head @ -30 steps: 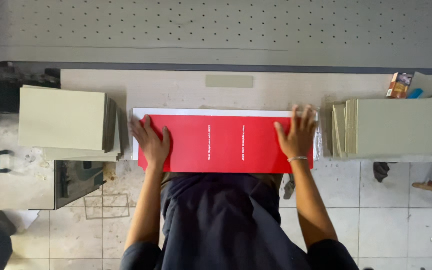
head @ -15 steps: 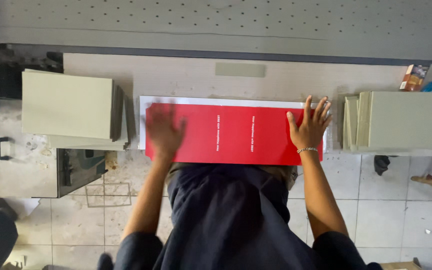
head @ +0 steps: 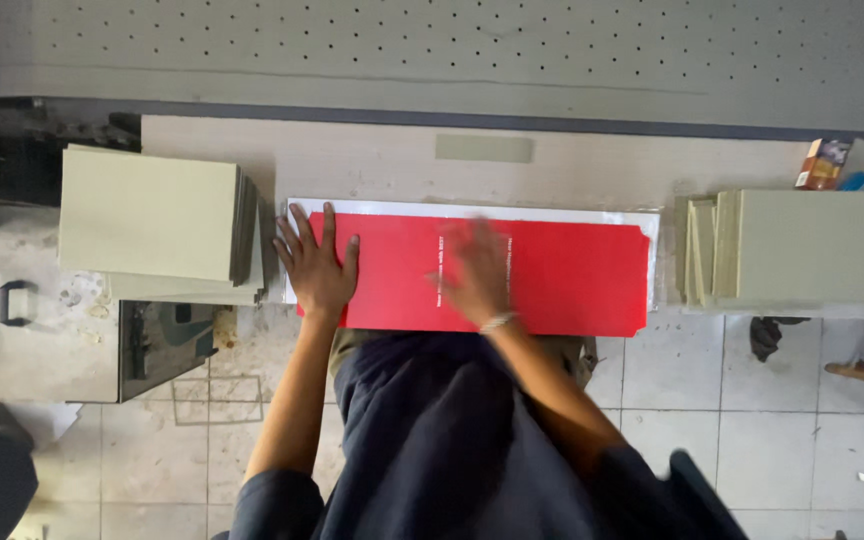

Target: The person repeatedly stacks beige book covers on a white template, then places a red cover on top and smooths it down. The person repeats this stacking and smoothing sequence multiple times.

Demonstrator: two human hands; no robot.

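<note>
Red sheet lies flat, long axis left to right along the bench edge.
Left hand presses its left end, fingers spread; right hand mid-sheet, blurred, finger state indeterminable.

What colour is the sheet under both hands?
Red sheet, with thin white print lines near its middle; head view.

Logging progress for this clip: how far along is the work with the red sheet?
Done: the red sheet lies flat on the white sheet, edges roughly squared. In hand: the left hand presses its left end flat, while the right hand, motion-blurred, is on the middle. Left: the grey board stack on the left and the one on the right sit beside the sheet; how many remain to be used cannot be told.
</note>
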